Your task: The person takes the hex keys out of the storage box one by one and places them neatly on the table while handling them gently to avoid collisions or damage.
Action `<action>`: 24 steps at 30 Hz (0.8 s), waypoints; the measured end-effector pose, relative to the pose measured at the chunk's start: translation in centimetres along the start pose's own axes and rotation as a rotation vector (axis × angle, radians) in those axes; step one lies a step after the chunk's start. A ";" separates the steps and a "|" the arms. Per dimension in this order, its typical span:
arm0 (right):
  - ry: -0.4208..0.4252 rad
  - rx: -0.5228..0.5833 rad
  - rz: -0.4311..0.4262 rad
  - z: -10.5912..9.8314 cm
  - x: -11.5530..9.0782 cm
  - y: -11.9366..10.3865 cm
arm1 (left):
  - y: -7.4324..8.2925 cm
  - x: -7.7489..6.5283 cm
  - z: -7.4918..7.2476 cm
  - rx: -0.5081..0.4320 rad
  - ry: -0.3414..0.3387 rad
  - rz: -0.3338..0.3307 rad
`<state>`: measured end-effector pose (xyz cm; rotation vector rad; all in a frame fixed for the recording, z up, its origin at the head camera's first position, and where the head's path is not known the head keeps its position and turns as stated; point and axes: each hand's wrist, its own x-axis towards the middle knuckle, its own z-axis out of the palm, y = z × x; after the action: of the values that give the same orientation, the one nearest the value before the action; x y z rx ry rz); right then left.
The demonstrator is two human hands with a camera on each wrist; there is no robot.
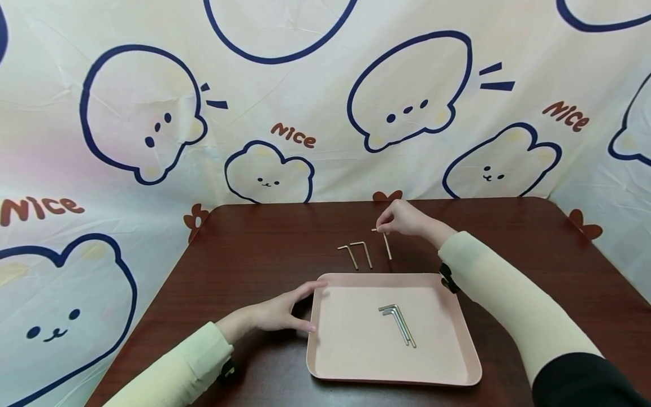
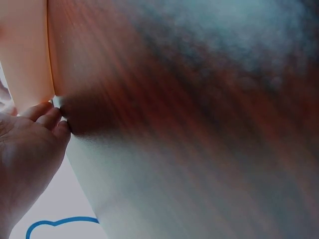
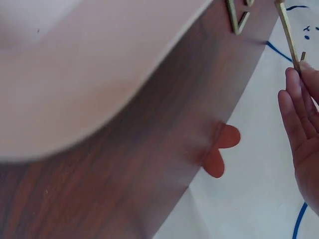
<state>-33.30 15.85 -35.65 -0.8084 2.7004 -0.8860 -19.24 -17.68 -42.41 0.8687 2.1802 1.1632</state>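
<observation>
Beyond the far edge of a pink tray (image 1: 351,362), my right hand (image 1: 403,218) pinches a brass-coloured hex key (image 1: 388,247) near its bend. The right wrist view shows that hex key (image 3: 286,30) between thumb and fingertips, its long arm pointing away from the hand. My left hand (image 1: 277,311) rests at the tray's left side, fingers on the rim and thumb by its edge. Inside the tray lie a silver hex key (image 1: 399,325) and a brass one (image 1: 406,327), side by side. Two more brass hex keys (image 1: 352,257) (image 1: 366,254) lie on the table left of my right hand.
The dark brown wooden table (image 1: 254,243) carries everything. Behind it hangs a pale cloth (image 1: 330,113) printed with blue-outlined bears. Its far edge meets the table just past my right hand.
</observation>
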 end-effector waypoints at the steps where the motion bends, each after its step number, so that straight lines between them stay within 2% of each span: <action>1: 0.001 -0.006 0.003 0.2 0.2 0.2 | 0.0 0.0 0.0 0.001 0.000 0.000; 10: 0.012 0.002 0.043 1.7 1.4 1.5 | -0.2 0.0 0.0 0.003 0.001 -0.002; 17: 0.000 -0.011 0.037 3.1 1.7 2.2 | 0.1 0.0 0.0 0.006 0.005 -0.010; 24: -0.012 -0.039 0.072 4.0 1.8 2.4 | 0.0 0.0 0.0 0.006 0.006 -0.011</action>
<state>-34.49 14.52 -40.33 -0.7173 2.7253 -0.8131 -19.22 -17.69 -42.39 0.8561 2.1916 1.1564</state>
